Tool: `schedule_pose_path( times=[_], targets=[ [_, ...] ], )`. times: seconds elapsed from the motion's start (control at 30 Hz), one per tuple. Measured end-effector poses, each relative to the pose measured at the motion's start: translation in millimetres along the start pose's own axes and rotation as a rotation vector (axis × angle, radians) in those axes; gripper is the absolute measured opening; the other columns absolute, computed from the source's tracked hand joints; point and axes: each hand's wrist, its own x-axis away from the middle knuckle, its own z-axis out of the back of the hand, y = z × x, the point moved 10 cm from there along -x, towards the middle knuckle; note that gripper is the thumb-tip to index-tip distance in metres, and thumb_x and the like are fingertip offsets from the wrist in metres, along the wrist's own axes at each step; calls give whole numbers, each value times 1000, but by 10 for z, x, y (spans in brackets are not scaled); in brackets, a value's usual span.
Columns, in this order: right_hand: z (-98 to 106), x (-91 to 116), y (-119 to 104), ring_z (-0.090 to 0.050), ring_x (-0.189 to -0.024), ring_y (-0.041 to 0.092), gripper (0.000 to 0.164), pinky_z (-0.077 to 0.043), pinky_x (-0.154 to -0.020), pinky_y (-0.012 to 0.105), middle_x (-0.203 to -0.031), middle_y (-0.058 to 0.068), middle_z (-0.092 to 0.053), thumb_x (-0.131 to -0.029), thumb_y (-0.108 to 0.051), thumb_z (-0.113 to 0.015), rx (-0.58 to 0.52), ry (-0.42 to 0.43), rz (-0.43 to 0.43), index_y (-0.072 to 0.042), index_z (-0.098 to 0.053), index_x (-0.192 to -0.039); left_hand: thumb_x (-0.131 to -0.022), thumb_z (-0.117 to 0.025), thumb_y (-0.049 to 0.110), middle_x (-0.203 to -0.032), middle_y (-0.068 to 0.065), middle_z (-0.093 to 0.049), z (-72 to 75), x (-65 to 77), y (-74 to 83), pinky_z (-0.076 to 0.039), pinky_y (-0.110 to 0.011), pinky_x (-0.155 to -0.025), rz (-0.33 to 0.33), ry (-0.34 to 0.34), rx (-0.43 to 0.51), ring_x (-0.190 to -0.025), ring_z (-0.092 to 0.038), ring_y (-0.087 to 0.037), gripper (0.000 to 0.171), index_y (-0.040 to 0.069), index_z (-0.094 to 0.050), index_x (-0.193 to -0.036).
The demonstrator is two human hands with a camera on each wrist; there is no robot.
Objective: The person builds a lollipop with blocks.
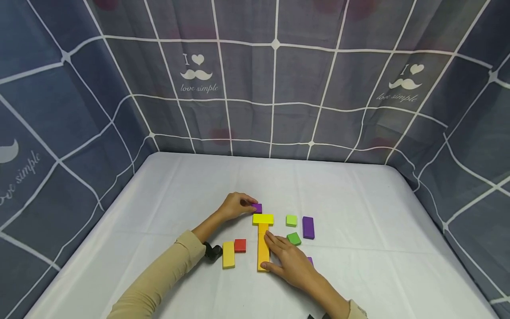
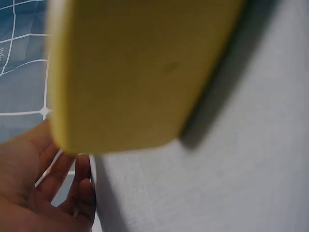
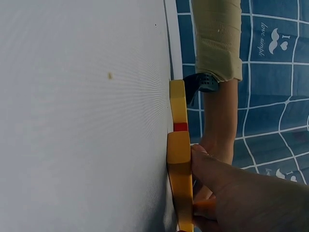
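Note:
At the far end of a T-shaped row of blocks, my left hand [image 1: 236, 205] pinches a small purple block [image 1: 257, 208] between thumb and fingers. Just nearer lies a yellow crossbar block [image 1: 263, 219], above a stem of an orange block [image 1: 263, 228] and a longer orange-yellow block [image 1: 262, 253]. My right hand [image 1: 292, 262] rests along the stem's right side, fingers extended, its thumb near the lower end. In the right wrist view, that thumb touches the orange-yellow block [image 3: 179, 154]. In the left wrist view, a blurred yellow block [image 2: 140, 77] fills the foreground; the purple block is hidden there.
Left of the stem lie a yellow block [image 1: 228, 254] and a red block [image 1: 240, 246]. On the right are a lime block [image 1: 291, 220], a green block [image 1: 294, 239], a purple rectangular block [image 1: 308, 227] and another purple piece [image 1: 310, 261], partly covered. A white cloth [image 1: 374, 212] covers the table.

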Motion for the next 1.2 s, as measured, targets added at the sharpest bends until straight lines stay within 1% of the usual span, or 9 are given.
schedule_pose_path(
  times=[0.23,0.4,0.6,0.73,0.83,0.9,1.0,1.1,1.2],
  targets=[
    [-2,-5,-6,-43,-124,25,70,-39,-99,42,-144,6,-37,-86,-50,-56,-7,-9,-2,-3,-44,-136,-78,-75,18,-90,1,-68,-13,11,54,-47,-22,-66,-51,-28,-5,-73,-52,-12,24,11,-73,-100],
    [-4,-6,5,-42,-125,24,70,-39,-99,41,-145,4,-36,-86,-51,-56,-7,-17,-14,-5,-43,-137,-77,-75,17,-89,0,-68,-11,21,76,-47,-22,-65,-67,-40,0,-72,-52,-12,25,10,-72,-101],
    [7,-3,-11,-43,-123,26,69,-40,-98,43,-144,6,-37,-86,-50,-57,-6,-1,-1,-3,-44,-136,-78,-75,20,-93,1,-68,-17,39,75,-48,-23,-67,-71,-44,-13,-75,-53,-12,28,11,-72,-104],
    [0,4,-11,-43,-123,26,70,-39,-98,43,-144,6,-37,-86,-50,-57,-6,-1,-1,-4,-44,-136,-79,-74,22,-96,-1,-68,55,92,83,-50,-26,-71,-77,-14,8,-79,-55,-14,31,10,-70,-107],
    [-10,5,-7,-43,-124,26,70,-39,-99,43,-145,5,-36,-86,-51,-56,-7,-9,-8,-4,-43,-137,-79,-74,23,-92,1,-67,128,173,94,-50,-27,-70,-93,-8,39,-79,-56,-13,29,11,-71,-106],
    [-17,4,-3,-42,-124,25,71,-39,-99,43,-145,4,-35,-86,-51,-56,-6,-18,-13,-5,-43,-138,-79,-74,24,-89,3,-67,141,249,114,-50,-27,-69,-120,-51,60,-78,-56,-12,28,12,-72,-104],
    [-18,3,5,-41,-125,25,71,-38,-100,42,-146,3,-34,-87,-52,-55,-8,-29,-25,-6,-41,-138,-78,-74,25,-90,4,-67,109,394,152,-51,-27,-73,-168,-168,109,-78,-57,-11,27,12,-72,-101],
    [-18,1,10,-41,-126,25,71,-38,-100,43,-146,3,-33,-87,-53,-55,-8,-33,-30,-6,-41,-139,-77,-75,24,-94,1,-68,61,549,185,-51,-30,-77,-208,-282,162,-81,-59,-14,29,9,-72,-101],
    [-22,-1,10,-41,-126,25,72,-37,-100,43,-146,3,-33,-86,-53,-54,-13,-35,-30,-6,-41,-139,-76,-76,22,-95,-2,-68,24,671,190,-52,-34,-78,-236,-344,190,-83,-60,-18,30,7,-71,-102]
  ],
)
